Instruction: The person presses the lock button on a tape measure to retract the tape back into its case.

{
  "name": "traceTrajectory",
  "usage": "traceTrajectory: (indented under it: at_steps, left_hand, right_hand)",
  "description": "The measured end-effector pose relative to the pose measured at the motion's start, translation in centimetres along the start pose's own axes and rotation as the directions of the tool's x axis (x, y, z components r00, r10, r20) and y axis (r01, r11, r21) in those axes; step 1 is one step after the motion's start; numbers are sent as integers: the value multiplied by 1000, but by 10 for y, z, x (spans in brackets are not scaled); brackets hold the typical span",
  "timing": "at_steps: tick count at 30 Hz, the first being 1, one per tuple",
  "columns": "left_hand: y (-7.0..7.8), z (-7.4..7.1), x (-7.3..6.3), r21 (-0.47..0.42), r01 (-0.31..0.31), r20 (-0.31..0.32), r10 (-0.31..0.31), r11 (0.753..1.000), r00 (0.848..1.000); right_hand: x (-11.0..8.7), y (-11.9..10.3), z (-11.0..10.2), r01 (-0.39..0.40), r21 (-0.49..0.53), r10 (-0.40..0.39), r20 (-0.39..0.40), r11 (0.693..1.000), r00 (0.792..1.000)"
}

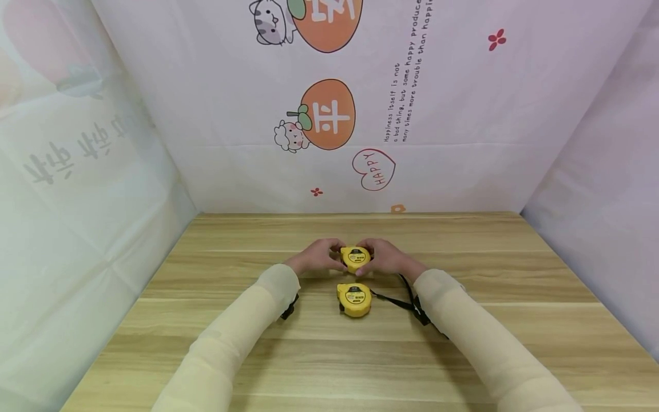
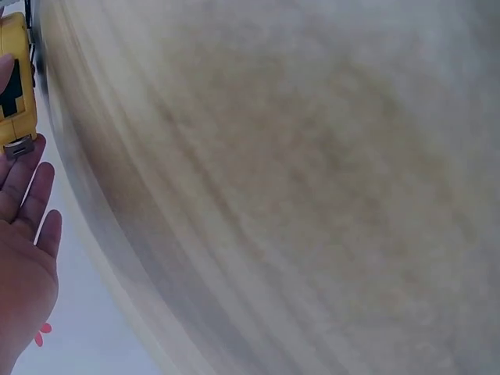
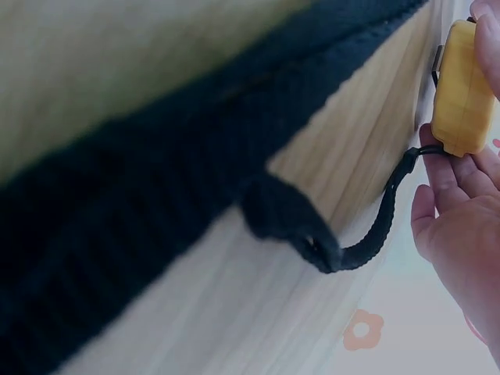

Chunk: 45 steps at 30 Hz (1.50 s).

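A yellow tape measure (image 1: 355,258) with a black label is held between both hands over the wooden table. From its left side, my left hand (image 1: 323,256) grips it by thumb and fingers. My right hand (image 1: 383,257) pinches the opposite side, its thumb on the near face. The left wrist view shows the metal end hook (image 2: 19,146) close above the left fingers. A black wrist strap (image 3: 376,238) hangs from the held tape measure in the right wrist view. Nearer to me, a second yellow tape measure (image 1: 355,300) lies on the table, untouched.
The second tape measure's black strap (image 1: 395,300) runs right, toward the right sleeve (image 1: 463,315). Wood-grain table (image 1: 329,366) spreads under both arms. A printed white cloth (image 1: 231,143) stands behind the table's far edge, with more white cloth along both sides.
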<state>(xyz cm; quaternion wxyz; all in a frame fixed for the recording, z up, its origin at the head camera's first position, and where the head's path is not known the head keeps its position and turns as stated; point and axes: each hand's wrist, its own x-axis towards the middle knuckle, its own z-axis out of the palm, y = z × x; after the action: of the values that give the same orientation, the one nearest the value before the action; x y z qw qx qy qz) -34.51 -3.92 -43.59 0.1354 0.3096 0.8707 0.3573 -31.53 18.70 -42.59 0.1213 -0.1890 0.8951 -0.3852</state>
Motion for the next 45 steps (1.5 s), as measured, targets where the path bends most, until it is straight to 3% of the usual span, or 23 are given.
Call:
traceTrajectory:
  at_steps: [36, 41, 45]
  left_hand:
    - [5, 0, -1, 21, 23, 22, -23, 1000, 999]
    - [10, -8, -6, 5, 39, 19, -39, 999, 999]
    - [19, -19, -11, 9, 41, 11, -41, 999, 999]
  right_hand:
    - [-2, 3, -1, 15, 26, -16, 28, 1000, 999]
    - [-8, -2, -8, -27, 3, 27, 22, 1000, 999]
    - [-15, -8, -21, -2, -45, 3, 1, 999, 1000]
